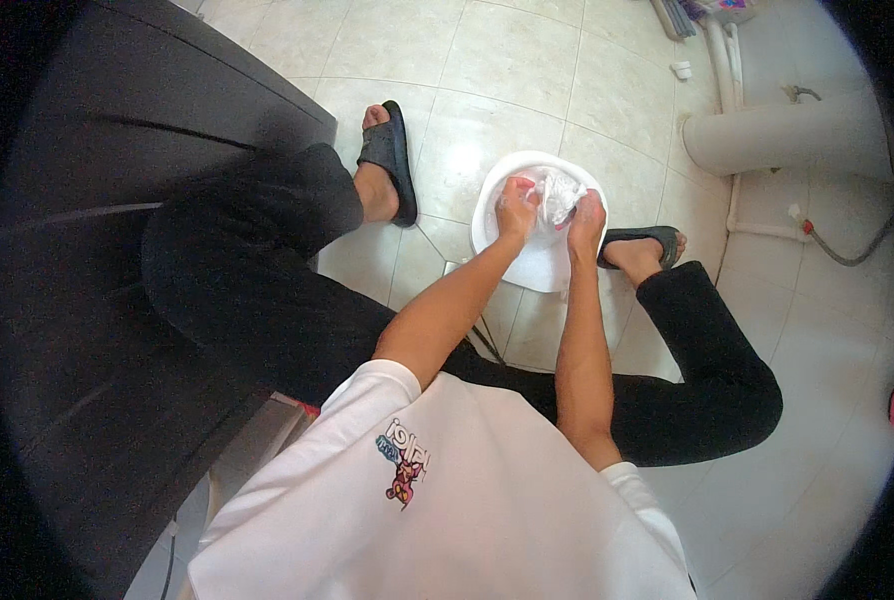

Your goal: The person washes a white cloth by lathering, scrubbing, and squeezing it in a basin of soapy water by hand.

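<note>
A white basin [481, 212] stands on the floor between my feet, with what looks like sudsy water in it. Over it I hold a bunched white cloth [560, 196], wet-looking and crumpled. My left hand [517, 207] grips the cloth's left side, fingers curled inward. On the other side, my right hand [588, 212] is closed round the cloth near the basin's right rim. The cloth's lower part and some fingertips are hidden, and the kind of cloth cannot be made out.
Dark slippers are on my left foot [375, 185] and right foot [637, 252], either side of the basin. A dark cabinet-like panel [197, 90] rises at left. Along the right wall run a thick white pipe [787, 135] and a grey hose [852, 260]. Pale tiles [507, 50] cover the floor.
</note>
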Demonstrator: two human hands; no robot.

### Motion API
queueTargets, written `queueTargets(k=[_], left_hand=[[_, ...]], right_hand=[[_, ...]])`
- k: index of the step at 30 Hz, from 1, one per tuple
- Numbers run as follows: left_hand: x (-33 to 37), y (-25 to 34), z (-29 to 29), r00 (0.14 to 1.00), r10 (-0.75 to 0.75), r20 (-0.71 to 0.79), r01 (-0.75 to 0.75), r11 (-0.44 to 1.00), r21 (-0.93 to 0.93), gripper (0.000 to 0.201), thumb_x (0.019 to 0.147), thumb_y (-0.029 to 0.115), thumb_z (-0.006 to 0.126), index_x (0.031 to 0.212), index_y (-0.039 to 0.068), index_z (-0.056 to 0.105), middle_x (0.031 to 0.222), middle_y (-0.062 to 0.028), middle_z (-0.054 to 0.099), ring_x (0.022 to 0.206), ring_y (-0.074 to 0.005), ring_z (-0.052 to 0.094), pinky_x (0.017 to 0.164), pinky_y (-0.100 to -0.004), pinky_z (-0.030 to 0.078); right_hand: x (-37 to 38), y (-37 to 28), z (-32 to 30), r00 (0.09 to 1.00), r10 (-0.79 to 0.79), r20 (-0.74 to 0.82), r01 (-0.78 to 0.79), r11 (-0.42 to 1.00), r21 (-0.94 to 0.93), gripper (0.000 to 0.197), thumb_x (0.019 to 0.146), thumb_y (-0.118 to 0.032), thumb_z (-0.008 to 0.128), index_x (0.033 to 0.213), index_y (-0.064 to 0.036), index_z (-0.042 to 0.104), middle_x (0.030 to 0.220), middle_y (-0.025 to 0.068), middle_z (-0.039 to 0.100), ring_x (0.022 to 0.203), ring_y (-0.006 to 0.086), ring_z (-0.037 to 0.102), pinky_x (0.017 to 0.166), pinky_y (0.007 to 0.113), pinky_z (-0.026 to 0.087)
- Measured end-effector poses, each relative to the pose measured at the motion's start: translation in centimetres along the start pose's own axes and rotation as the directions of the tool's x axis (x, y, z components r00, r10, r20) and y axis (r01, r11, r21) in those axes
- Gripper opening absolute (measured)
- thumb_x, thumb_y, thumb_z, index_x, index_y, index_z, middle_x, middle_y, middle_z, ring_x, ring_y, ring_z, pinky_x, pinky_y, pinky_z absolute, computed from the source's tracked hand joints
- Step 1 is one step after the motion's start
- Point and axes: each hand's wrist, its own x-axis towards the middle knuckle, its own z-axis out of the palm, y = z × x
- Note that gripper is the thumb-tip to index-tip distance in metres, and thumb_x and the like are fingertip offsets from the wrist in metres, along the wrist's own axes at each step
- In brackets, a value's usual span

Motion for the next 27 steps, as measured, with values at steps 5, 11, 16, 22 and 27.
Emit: queueTargets(k=[5, 11, 16, 22, 27], left_hand=[[-2.6, 2.2, 0.5, 0.976, -0.206, 0.075, 0.193, 0.969, 0.157, 0.021, 0.082, 0.021, 0.063, 0.095, 0.006, 0.057, 0.097, -0.0144, 0.064, 0.094, -0.0311, 0.061, 0.083, -0.0411, 0.047], [-2.2, 0.5, 1.0, 0.958, -0.127, 0.257, 0.056, 0.961, 0.269, 0.022, 0.090, 0.025, 0.053, 0.098, 0.004, 0.056, 0.096, -0.0188, 0.063, 0.095, -0.0352, 0.060, 0.083, -0.0445, 0.046], [-1.3, -2.7, 0.6, 0.958, -0.282, -0.053, 0.286, 0.924, 0.255, 0.024, 0.094, 0.025, 0.048, 0.105, 0.004, 0.054, 0.101, -0.0188, 0.063, 0.098, -0.0352, 0.059, 0.085, -0.0438, 0.046], [-2.6, -3.8, 0.6, 0.922, -0.376, 0.091, 0.352, 0.913, 0.207, 0.025, 0.093, 0.028, 0.053, 0.105, 0.006, 0.057, 0.103, -0.0156, 0.063, 0.098, -0.0336, 0.060, 0.086, -0.0424, 0.046], [0.0, -5.8, 0.3, 0.805, -0.591, 0.057, 0.593, 0.804, -0.034, 0.050, 0.080, 0.032, 0.064, 0.117, 0.000, 0.057, 0.117, -0.0236, 0.060, 0.110, -0.0358, 0.057, 0.093, -0.0393, 0.044]], right_hand=[[0.1, 2.9, -0.9, 0.999, 0.017, -0.044, -0.022, 0.993, -0.114, 0.028, 0.090, -0.019, 0.046, 0.095, 0.0047, 0.059, 0.089, 0.0181, 0.064, 0.085, 0.0267, 0.060, 0.078, 0.039, 0.046], [0.0, 3.0, -0.8, 0.988, -0.126, -0.088, 0.107, 0.976, -0.192, 0.030, 0.093, -0.021, 0.047, 0.098, 0.0040, 0.061, 0.088, 0.0180, 0.063, 0.085, 0.0248, 0.059, 0.079, 0.036, 0.045], [0.6, -1.9, -2.2, 0.989, 0.118, -0.093, -0.105, 0.985, 0.135, 0.027, 0.094, -0.018, 0.045, 0.106, 0.0018, 0.059, 0.094, 0.0083, 0.062, 0.089, 0.0180, 0.058, 0.082, 0.031, 0.046], [0.1, -5.3, -4.2, 0.942, 0.278, 0.188, -0.333, 0.835, 0.438, 0.029, 0.093, -0.024, 0.049, 0.106, 0.0008, 0.058, 0.095, 0.0088, 0.062, 0.085, 0.0196, 0.060, 0.076, 0.033, 0.049], [1.1, -2.6, -0.6, 0.964, 0.262, 0.054, -0.265, 0.961, 0.074, 0.042, 0.090, -0.029, 0.056, 0.114, 0.0059, 0.055, 0.106, 0.0153, 0.062, 0.096, 0.0230, 0.060, 0.086, 0.034, 0.047]])
